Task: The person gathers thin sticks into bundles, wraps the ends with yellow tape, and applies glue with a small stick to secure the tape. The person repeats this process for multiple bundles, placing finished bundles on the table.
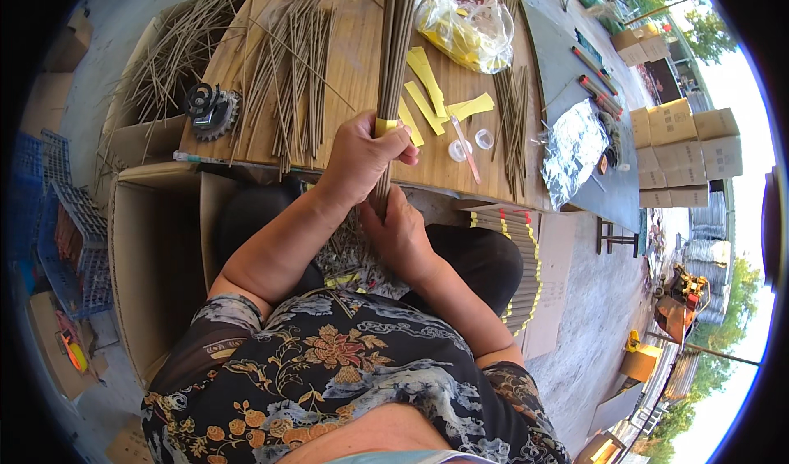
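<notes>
I see the left hand (360, 156) closed around a stick bundle (398, 49) and its yellow band (384, 127), above the table's (353, 53) near edge. The right hand (399, 232) grips lower down, hiding the bundle's bottom end from me. Just beyond lie yellow strips (423, 73), then a plastic bag (477, 32). Loose sticks (304, 78) crowd the table toward its left edge; its far edge is cut off.
</notes>
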A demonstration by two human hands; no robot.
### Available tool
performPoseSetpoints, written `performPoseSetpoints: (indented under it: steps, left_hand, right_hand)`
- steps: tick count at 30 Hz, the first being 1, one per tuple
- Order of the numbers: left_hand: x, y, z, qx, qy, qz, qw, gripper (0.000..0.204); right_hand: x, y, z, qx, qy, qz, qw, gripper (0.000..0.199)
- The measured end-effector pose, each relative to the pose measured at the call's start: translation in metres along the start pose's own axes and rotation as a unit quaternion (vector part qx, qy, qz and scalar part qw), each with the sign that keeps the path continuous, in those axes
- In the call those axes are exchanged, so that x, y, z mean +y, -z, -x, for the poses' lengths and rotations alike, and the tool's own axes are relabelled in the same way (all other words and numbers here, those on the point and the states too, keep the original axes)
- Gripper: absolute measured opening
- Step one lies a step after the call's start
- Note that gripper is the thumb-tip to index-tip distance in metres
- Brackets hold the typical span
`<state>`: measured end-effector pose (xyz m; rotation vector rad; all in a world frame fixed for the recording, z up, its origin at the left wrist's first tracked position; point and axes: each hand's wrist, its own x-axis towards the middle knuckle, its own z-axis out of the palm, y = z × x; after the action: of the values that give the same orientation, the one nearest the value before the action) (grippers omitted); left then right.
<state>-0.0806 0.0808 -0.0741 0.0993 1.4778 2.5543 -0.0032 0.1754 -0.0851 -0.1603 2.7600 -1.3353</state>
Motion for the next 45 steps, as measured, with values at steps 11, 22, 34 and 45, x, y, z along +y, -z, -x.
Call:
performPoseSetpoints:
  steps: [11, 22, 34, 45]
  left_hand:
    - [0.01, -0.001, 0.003, -0.021, 0.017, -0.088, 0.996, 0.044]
    - [-0.005, 0.0, 0.01, -0.136, -0.157, -0.296, 0.932, 0.096]
    - [0.044, 0.029, -0.006, -0.215, -0.078, 0.138, 0.964, 0.089]
    - [0.041, 0.041, -0.015, 0.038, 0.013, 0.196, 0.98, 0.021]
  right_hand:
    - [0.024, 0.047, -0.01, -0.053, -0.082, -0.212, 0.972, 0.048]
    - [-0.016, 0.036, -0.064, 0.067, -0.024, -0.318, 0.945, 0.046]
    - [-0.026, 0.046, -0.031, -0.338, -0.179, -0.381, 0.842, 0.023]
    - [-0.021, 0.015, -0.035, -0.25, -0.135, -0.18, 0.942, 0.024]
